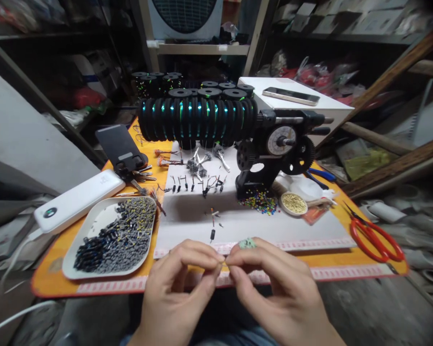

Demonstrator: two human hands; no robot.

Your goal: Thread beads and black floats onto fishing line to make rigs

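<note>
My left hand (180, 283) and my right hand (274, 288) meet fingertip to fingertip at the near edge of the orange table (54, 278). Both are pinched shut on something tiny that I cannot make out. A small green piece (247, 243) shows just above my right fingers. A white tray (80, 235) heaped with small dark components (120, 235) lies to the left of my left hand. Loose components (212, 234) rest on the white mat (245, 221) just beyond my fingers.
A black hand-crank winder (274, 149) carries a row of black spools (198, 120) at the back. Red scissors (375, 238) lie at the right. A white power bank (77, 199), a phone stand (120, 149), coloured beads (261, 201) and a dish of gold bits (293, 203) sit around.
</note>
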